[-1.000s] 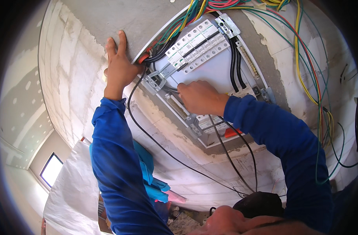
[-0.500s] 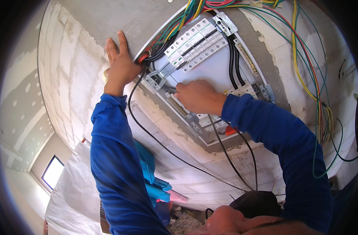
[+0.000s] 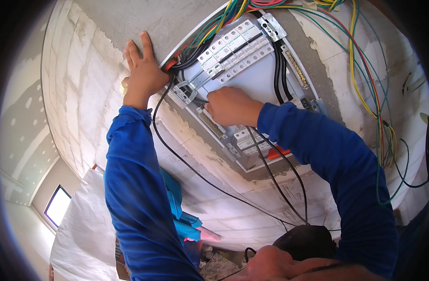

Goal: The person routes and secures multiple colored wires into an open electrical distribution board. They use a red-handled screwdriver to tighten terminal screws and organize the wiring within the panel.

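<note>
My left hand (image 3: pixel 143 77) rests with spread fingers on the grey wall at the left edge of an open electrical panel (image 3: pixel 238 82), beside an orange conduit end (image 3: pixel 170 64) and a black cable. My right hand (image 3: pixel 231 106) is closed inside the panel by a left terminal bar (image 3: pixel 210 121), gripping something I cannot make out among grey and black wires. Above it sits a row of white breakers (image 3: pixel 235 47); a lower block (image 3: pixel 247 140) is partly hidden by my right arm and hand. Thick black cables (image 3: pixel 280 70) run down beside a right terminal bar (image 3: pixel 295 66).
Loose green, yellow and red wires (image 3: pixel 378 107) hang at the right. Black cables (image 3: pixel 191 173) droop across the wall toward a dark object (image 3: pixel 301 241) below. A white sheet (image 3: pixel 83 220), blue plastic (image 3: pixel 186 225) and a window (image 3: pixel 59 206) show at lower left.
The view has shifted slightly. My right hand has shifted a little at the same spot, its fingers still closed. My left hand stays spread at the panel's edge.
</note>
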The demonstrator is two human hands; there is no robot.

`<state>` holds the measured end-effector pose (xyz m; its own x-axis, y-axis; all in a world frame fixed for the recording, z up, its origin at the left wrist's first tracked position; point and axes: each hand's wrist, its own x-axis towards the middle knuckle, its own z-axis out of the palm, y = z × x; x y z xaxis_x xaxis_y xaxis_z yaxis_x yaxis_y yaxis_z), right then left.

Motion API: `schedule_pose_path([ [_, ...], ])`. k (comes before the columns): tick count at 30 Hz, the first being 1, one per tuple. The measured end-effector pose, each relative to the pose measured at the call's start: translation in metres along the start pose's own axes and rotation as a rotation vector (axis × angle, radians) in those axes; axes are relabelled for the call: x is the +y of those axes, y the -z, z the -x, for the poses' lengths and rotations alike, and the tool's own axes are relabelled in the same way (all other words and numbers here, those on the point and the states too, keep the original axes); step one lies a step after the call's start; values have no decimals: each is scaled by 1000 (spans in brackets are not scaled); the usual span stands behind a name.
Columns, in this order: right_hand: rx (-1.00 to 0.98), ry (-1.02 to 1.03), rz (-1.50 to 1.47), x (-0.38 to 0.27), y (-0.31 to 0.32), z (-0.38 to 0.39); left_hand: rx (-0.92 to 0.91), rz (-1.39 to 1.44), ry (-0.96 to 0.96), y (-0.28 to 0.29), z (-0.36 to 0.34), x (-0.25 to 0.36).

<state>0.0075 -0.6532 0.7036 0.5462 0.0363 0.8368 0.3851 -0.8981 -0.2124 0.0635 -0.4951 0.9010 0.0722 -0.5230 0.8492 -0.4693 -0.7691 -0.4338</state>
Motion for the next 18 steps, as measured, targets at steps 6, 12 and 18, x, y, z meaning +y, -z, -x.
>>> schedule_pose_path([
  [6, 34, 11, -9, -1, 0, 1, 12, 12, 23, -3, -1, 5],
  [12, 39, 44, 4, 1, 2, -1, 7, 11, 12, -2, -2, 5],
  [18, 67, 86, 55, 7, -8, -5, 33, 11, -44, -7, -3, -3],
])
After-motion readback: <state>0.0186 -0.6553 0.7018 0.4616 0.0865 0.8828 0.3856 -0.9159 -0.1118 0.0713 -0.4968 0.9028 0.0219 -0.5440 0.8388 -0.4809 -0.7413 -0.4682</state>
